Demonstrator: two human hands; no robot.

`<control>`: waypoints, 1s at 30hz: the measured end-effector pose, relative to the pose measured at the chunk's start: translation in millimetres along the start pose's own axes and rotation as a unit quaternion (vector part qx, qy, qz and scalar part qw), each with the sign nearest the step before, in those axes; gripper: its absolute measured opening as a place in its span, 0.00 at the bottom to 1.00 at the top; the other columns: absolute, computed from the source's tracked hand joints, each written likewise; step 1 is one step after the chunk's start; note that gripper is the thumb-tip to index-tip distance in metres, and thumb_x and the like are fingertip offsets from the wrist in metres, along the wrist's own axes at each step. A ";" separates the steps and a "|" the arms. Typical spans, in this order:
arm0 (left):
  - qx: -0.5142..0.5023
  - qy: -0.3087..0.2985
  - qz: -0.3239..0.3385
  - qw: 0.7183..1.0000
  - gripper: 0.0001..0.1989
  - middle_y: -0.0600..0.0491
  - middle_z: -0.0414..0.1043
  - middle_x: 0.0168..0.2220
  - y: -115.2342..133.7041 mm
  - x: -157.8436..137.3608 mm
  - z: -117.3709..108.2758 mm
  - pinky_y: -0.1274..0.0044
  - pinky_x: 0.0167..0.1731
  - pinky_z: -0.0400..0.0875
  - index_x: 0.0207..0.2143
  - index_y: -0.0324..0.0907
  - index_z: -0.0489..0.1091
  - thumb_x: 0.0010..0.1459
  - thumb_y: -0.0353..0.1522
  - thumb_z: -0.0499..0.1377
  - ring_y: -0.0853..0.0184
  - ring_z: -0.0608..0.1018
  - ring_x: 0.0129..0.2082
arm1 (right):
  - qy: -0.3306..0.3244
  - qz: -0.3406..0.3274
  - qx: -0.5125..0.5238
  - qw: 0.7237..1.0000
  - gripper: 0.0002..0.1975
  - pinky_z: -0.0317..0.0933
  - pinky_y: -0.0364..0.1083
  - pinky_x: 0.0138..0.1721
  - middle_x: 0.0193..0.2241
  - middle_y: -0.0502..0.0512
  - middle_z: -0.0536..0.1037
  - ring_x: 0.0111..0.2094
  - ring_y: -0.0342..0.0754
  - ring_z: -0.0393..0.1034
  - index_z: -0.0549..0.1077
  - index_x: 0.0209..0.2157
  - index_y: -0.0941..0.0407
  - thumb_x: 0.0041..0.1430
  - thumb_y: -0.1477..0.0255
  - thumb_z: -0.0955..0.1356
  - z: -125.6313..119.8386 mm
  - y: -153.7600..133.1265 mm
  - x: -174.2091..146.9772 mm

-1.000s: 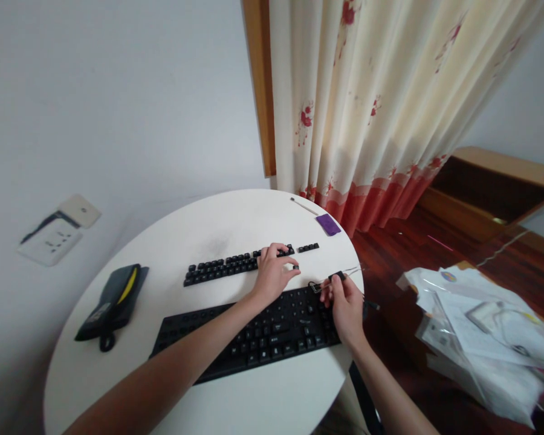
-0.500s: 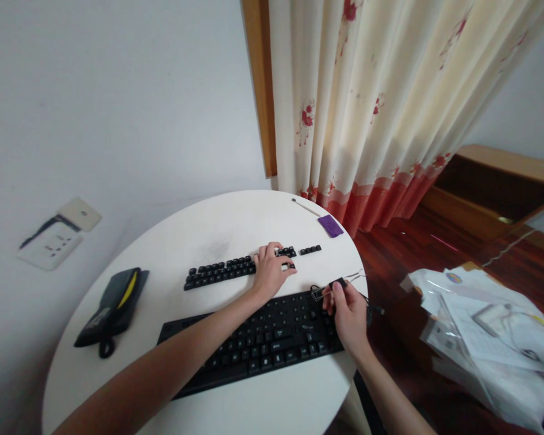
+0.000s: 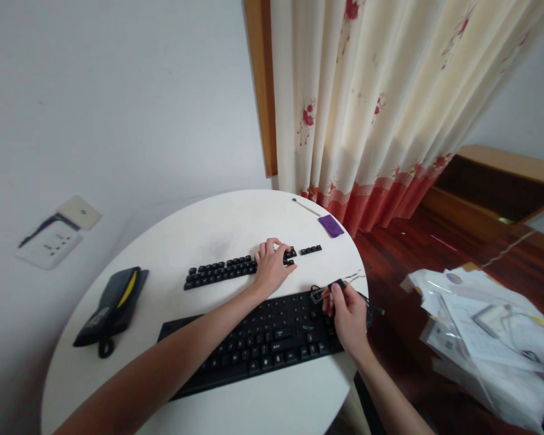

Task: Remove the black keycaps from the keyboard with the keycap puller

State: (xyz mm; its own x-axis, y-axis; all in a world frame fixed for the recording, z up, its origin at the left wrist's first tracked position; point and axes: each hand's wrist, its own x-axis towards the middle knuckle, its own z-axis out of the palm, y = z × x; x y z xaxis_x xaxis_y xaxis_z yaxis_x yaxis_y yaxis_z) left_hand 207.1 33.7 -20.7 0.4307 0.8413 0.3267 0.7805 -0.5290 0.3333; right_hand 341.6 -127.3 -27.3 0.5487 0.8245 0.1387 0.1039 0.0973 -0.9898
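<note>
My left hand [image 3: 271, 266] rests over the right part of rows of loose black keycaps [image 3: 220, 273]. Its fingers are apart and curved, the index finger and thumb touching or just beside the caps, some of which it hides. In my right hand [image 3: 350, 314] a wire keycap puller [image 3: 336, 285] with a black handle is gripped between thumb and fingers, above the top right corner of a black keyboard [image 3: 272, 344]. Bare key spots show on the keyboard's right part. My left forearm covers its left middle. A short row of keycaps [image 3: 310, 249] lies farther right.
On the round white table [image 3: 172, 235] a black and yellow folded pouch-like item [image 3: 113, 305] lies at left. A thin brush [image 3: 306, 207] and a purple cloth [image 3: 330, 226] sit at the back right edge. Plastic bags with papers [image 3: 485, 338] stand right of the table.
My left index finger and thumb have shifted slightly among the keycaps at the right end of the rows. My right hand stays nearly still with the puller.
</note>
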 end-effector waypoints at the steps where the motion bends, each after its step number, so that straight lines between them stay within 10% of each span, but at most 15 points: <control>1: -0.003 -0.002 -0.004 1.000 0.20 0.49 0.59 0.52 -0.4 0.6 0.0 0.63 0.48 0.58 0.43 0.47 0.71 0.47 0.36 0.71 0.53 0.63 0.51 | -0.002 -0.001 -0.001 1.000 0.20 0.56 0.42 0.20 0.17 0.48 0.70 0.17 0.42 0.62 0.72 0.29 0.57 0.66 0.57 0.63 -0.1 -0.1 0.0; 24: -0.055 0.033 0.000 0.998 0.17 0.49 0.61 0.54 9.0 -6.4 -16.5 0.63 0.50 0.61 0.46 0.48 0.70 0.53 0.34 0.66 0.54 0.65 0.53 | -0.001 -0.034 -0.020 0.999 0.18 0.56 0.44 0.25 0.20 0.48 0.69 0.21 0.44 0.62 0.65 0.25 0.54 0.67 0.61 0.62 -6.9 -3.6 0.0; 30: -0.153 -0.107 0.092 0.978 0.08 0.52 0.70 0.43 26.0 -43.5 -38.2 0.66 0.50 0.65 0.39 0.45 0.72 0.61 0.27 0.55 0.61 0.71 0.47 | -0.093 -0.126 -0.165 0.974 0.14 0.54 0.45 0.29 0.23 0.50 0.69 0.26 0.47 0.62 0.65 0.25 0.53 0.66 0.66 0.63 -16.5 -10.9 0.8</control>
State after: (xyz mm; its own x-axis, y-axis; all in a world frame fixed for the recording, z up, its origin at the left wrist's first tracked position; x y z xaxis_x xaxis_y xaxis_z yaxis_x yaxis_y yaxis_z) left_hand 191.4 -20.9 7.5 0.6618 0.7156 0.2234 0.5227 -0.6541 0.5468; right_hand 354.5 -136.8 -15.8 0.3153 0.8874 0.3363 0.4939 0.1492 -0.8566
